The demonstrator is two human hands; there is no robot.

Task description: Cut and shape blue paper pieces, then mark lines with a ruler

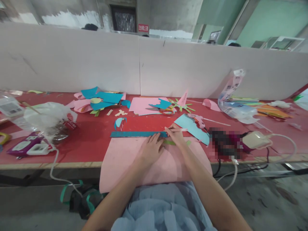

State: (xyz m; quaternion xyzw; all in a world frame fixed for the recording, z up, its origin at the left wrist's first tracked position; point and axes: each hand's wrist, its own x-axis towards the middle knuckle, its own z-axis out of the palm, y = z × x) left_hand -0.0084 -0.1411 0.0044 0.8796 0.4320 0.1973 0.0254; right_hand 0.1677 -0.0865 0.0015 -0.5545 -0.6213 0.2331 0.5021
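Observation:
A large pink sheet (120, 163) lies over the table's front edge and hangs toward my lap. Along its far edge rests a long blue strip like a ruler (130, 134). My left hand (151, 147) lies on the sheet with its fingers spread, the fingertips pressing on the strip. Near the strip's right end, my right hand (175, 134) is closed round a thin pale pen (181, 130), its tip by the strip. A green paper strip (170, 142) lies partly under my hands.
Scissors (166, 111) lie on pink paper behind my hands. A pink glue gun (199, 121) rests on light-blue paper (192, 128) at right. Plastic bags (45, 118) and cables flank the work area. A white partition (96, 64) stands behind.

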